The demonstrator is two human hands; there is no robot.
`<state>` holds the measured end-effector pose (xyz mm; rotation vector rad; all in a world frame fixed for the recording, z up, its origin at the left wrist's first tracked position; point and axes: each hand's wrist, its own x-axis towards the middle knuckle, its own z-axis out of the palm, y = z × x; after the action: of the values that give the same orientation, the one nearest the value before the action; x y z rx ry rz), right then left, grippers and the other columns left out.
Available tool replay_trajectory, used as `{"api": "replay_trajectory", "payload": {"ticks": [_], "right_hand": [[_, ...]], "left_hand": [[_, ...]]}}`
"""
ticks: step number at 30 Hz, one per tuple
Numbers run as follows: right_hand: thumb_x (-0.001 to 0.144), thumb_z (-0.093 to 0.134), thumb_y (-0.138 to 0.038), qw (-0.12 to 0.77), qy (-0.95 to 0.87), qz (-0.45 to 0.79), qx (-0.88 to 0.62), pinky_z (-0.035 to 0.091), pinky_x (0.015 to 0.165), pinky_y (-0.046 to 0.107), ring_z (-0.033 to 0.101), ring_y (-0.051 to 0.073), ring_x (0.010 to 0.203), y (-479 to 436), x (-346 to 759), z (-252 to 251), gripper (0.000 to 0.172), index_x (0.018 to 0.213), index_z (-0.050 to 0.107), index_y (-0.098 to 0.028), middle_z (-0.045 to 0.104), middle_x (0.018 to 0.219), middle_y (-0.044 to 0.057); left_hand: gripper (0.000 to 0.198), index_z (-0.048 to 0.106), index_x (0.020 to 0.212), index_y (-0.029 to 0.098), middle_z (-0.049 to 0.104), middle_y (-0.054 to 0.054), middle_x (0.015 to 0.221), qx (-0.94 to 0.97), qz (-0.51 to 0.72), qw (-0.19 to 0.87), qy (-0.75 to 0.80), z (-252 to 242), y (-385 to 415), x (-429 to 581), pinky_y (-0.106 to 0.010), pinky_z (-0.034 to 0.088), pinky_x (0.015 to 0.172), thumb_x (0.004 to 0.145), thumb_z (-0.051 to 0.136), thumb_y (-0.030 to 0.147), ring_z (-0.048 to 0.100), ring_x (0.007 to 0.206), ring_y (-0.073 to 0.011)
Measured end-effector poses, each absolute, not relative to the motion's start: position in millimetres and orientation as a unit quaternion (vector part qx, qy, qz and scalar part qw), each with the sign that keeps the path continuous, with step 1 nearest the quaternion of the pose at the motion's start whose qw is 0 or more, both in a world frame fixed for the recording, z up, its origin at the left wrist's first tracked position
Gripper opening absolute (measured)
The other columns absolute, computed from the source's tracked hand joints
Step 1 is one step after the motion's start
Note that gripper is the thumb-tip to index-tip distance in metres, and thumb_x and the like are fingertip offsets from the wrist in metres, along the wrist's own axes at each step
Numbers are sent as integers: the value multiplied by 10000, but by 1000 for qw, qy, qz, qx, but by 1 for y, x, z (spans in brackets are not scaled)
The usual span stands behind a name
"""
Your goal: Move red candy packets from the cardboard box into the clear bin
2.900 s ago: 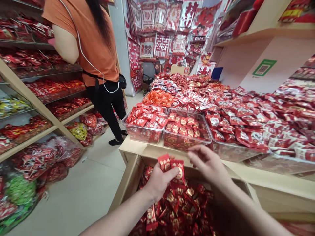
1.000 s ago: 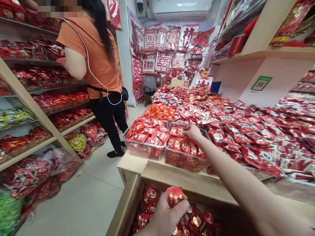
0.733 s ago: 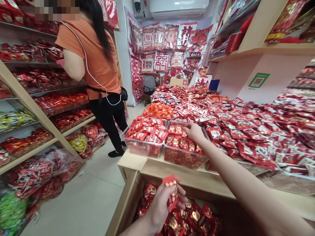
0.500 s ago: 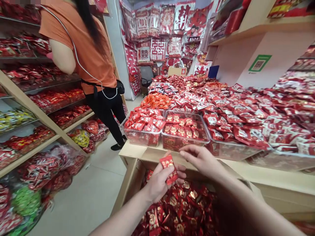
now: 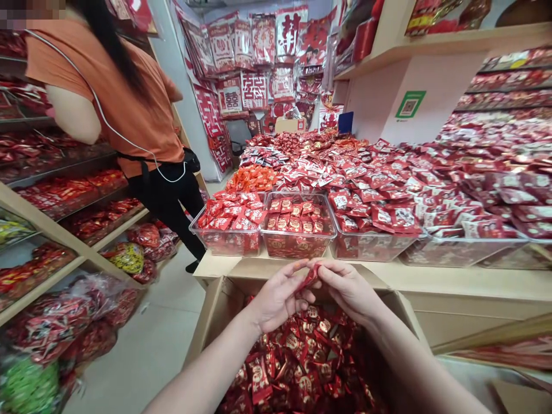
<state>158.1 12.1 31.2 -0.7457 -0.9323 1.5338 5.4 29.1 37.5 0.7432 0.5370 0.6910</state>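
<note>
My left hand (image 5: 280, 293) pinches a small red candy packet (image 5: 311, 276) between thumb and fingers. The fingertips of my right hand (image 5: 345, 284) are closed on the packet's other end, so both hands hold it together. Below them an open cardboard box (image 5: 211, 313) holds many loose red and gold candy packets (image 5: 302, 362). Just beyond my hands, a clear plastic bin (image 5: 297, 244) contains similar packets laid in rows. The printed face of the held packet is mostly hidden by my fingers.
Clear bins heaped with red packets (image 5: 379, 213) line the wooden counter (image 5: 452, 282). A person in an orange shirt (image 5: 129, 109) stands at the left shelves (image 5: 43, 276). Filled plastic bags (image 5: 64, 322) lie on the floor there. Red decorations (image 5: 254, 86) hang at the back.
My right hand has come left and down to the packet and now grips it too. The packet has turned to a slant. The view has shifted to the right.
</note>
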Motion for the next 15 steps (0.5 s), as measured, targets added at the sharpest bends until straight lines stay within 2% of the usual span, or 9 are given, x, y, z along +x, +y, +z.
{"api": "replay_trajectory", "payload": {"ticks": [2, 5, 9, 11, 15], "right_hand": [[709, 599, -253, 569, -378, 655, -322, 442, 651, 231, 533, 80, 684, 12, 157, 29, 178, 884, 625, -232, 601, 836, -4], [697, 603, -311, 577, -351, 647, -354, 463, 601, 245, 554, 98, 679, 11, 154, 28, 291, 980, 565, -255, 598, 812, -6], [630, 663, -308, 546, -394, 599, -434, 455, 529, 216, 544, 88, 530, 12, 150, 26, 216, 764, 581, -160, 595, 592, -4], [652, 639, -334, 544, -390, 592, -450, 446, 505, 205, 533, 80, 491, 12, 149, 24, 202, 679, 572, -145, 593, 560, 4], [651, 636, -343, 555, -344, 622, -432, 449, 512, 214, 531, 84, 490, 14, 152, 21, 210, 629, 564, -147, 572, 535, -2]], "left_hand": [[308, 535, 1005, 199, 625, -32, 871, 358, 386, 799, 291, 34, 30, 6, -159, 429, 574, 707, 611, 208, 578, 659, -72], [303, 541, 940, 178, 613, -27, 928, 376, 484, 710, 346, 28, 32, 7, -210, 444, 720, 658, 653, 169, 573, 811, -108], [287, 534, 884, 156, 625, -18, 813, 416, 495, 667, 370, 21, 34, 8, -236, 447, 716, 634, 670, 181, 577, 753, -112], [295, 532, 866, 155, 623, -4, 753, 429, 488, 665, 368, 19, 35, 7, -222, 445, 686, 614, 684, 168, 575, 704, -100], [330, 525, 897, 168, 612, 19, 681, 439, 481, 677, 341, 21, 34, 4, -220, 442, 648, 609, 684, 153, 572, 646, -97]]}}
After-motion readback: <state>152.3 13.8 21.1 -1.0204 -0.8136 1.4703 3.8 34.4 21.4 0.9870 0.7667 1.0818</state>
